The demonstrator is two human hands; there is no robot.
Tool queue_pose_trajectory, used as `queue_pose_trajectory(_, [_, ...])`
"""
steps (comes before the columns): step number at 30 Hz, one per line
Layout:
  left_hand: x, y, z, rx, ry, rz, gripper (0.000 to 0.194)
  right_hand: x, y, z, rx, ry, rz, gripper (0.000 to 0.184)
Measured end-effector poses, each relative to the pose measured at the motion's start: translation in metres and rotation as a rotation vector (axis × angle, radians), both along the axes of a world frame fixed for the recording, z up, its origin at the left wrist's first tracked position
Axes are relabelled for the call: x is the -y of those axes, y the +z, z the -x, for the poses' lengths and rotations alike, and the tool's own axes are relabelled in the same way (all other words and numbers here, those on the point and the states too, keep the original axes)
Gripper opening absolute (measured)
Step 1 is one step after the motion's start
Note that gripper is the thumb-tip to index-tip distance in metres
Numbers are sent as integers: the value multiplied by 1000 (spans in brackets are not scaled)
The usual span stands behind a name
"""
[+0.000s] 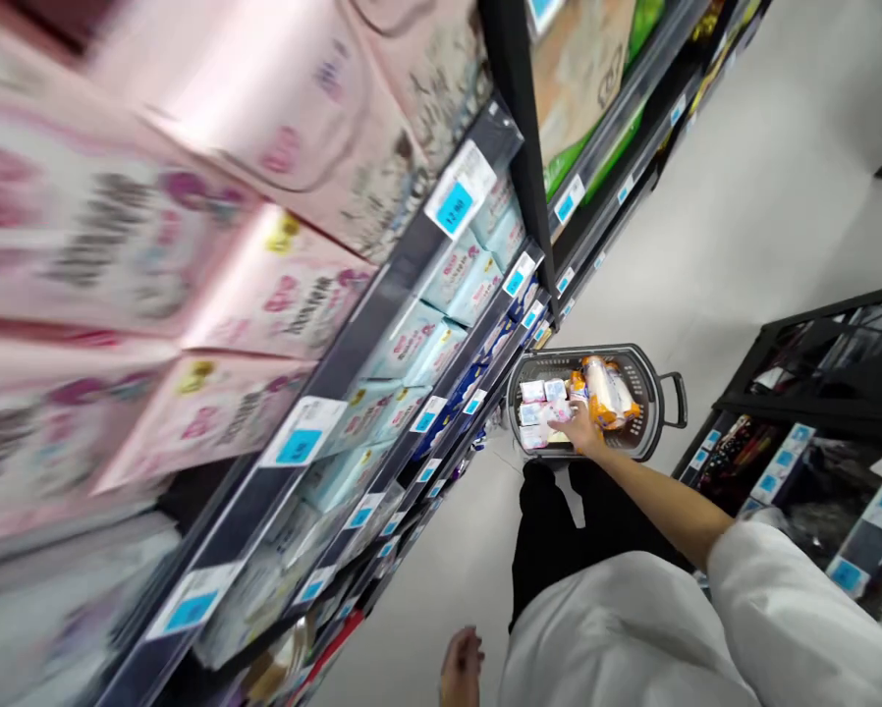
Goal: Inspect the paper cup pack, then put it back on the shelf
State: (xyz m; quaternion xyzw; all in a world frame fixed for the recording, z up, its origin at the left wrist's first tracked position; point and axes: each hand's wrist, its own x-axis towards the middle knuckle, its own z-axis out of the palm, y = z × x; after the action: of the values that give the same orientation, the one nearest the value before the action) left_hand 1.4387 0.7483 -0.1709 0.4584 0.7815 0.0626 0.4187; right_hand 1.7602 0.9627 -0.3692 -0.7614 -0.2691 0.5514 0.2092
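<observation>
My right hand (579, 428) reaches down into a grey shopping basket (643, 442). Its fingers close on a pink-and-white packet (557, 411) among several small white packets (530, 414) in the basket's left part. Beside the hand, on the right side of the basket, lie orange-and-clear packages with white contents (609, 395). The basket's handle (678, 401) sticks out to the right. Low in the view hangs my left hand (461, 668), away from the shelves, with loosely half-curled fingers and nothing visible in them.
On my left runs a tall shelf with pink packages (279, 304), light-blue packs (412, 344) and blue price tags (456, 204). Green-edged bags (584, 74) stand further along. A black rack (780, 393) borders the right side. Grey floor (750, 177) lies between.
</observation>
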Motion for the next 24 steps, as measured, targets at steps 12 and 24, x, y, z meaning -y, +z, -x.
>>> queue_pose_trajectory(12, [-139,130,-76,490,7,-664,41,33,294,34,-619,-40,-585,61])
queue_pose_trajectory(24, [-111,203,-37,1176,162,-551,72,78,405,97,-356,266,-886,68])
